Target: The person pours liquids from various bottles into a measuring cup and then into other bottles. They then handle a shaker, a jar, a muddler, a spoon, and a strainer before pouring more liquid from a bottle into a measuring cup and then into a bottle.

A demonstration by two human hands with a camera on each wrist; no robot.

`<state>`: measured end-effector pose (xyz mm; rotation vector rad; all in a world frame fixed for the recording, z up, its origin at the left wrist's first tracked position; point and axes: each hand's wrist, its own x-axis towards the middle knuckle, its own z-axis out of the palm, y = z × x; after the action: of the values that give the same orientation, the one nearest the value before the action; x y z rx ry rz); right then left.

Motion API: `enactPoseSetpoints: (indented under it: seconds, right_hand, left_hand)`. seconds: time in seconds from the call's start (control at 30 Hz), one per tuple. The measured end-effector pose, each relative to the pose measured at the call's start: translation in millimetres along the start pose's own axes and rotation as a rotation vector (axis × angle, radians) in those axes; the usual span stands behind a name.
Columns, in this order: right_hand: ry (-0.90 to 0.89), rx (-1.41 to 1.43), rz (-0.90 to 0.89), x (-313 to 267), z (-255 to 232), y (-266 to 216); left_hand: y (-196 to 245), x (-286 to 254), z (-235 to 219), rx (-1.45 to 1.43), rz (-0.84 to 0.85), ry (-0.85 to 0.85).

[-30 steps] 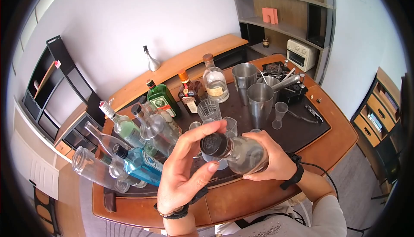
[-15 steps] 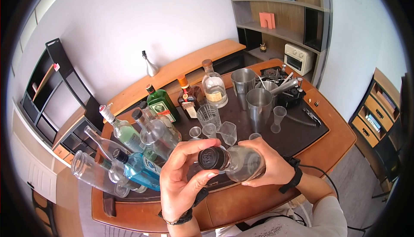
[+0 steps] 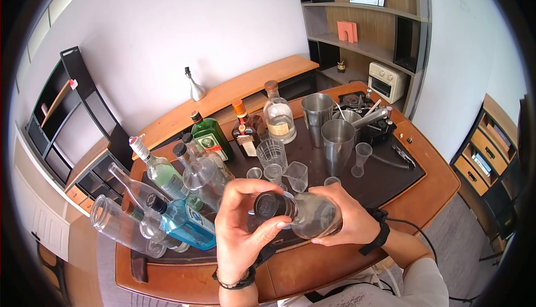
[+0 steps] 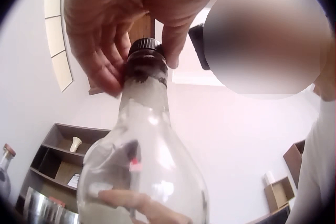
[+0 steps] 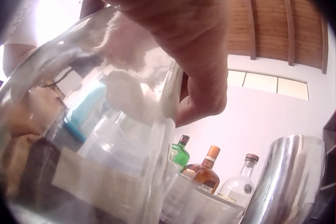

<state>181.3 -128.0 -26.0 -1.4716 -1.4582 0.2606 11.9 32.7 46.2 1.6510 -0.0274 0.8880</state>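
Over the near edge of the desk, a clear glass bottle (image 3: 317,215) is held tilted, its black screw cap (image 3: 270,205) toward the left. My right hand (image 3: 353,215) grips the bottle's body, fingers wrapped round the glass. The left hand (image 3: 241,226) curls round the cap, with the thumb on one side and fingers on the other. In the left wrist view the ribbed cap (image 4: 145,44) sits on the bottle's neck between thumb and fingers. Beyond the hands stand a small clear jug (image 3: 296,176) and a ribbed mixing glass (image 3: 271,154).
Several bottles crowd the left, including a blue bottle (image 3: 188,226) and a green bottle (image 3: 211,137). Metal shaker tins (image 3: 337,148) stand at centre right beside a clear double-ended jigger (image 3: 361,159). A black rack of bar tools (image 3: 379,128) is behind them.
The left thumb and fingers have drawn in from a wider spread to round the cap. The bottle has shifted slightly left, its cap end lower in the head view.
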Motion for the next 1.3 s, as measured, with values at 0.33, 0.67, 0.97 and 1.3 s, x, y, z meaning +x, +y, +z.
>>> enactPoseSetpoints:
  seconds: [0.33, 0.67, 0.97, 1.3]
  right_hand:
    - [-0.018, -0.005, -0.017, 1, 0, 2]
    - [0.005, -0.016, -0.015, 1, 1, 2]
    - [0.035, 0.044, 0.009, 1, 3, 9]
    - [0.025, 0.032, -0.012, 2, 2, 7]
  left_hand:
    - [8, 2, -15, -0.217, -0.129, -0.211]
    - [-11, 2, 0, -0.204, -0.006, -0.042]
    - [4, 7, 12, -0.222, 0.035, 0.055]
    - [4, 0, -7, -0.135, 0.02, 0.023]
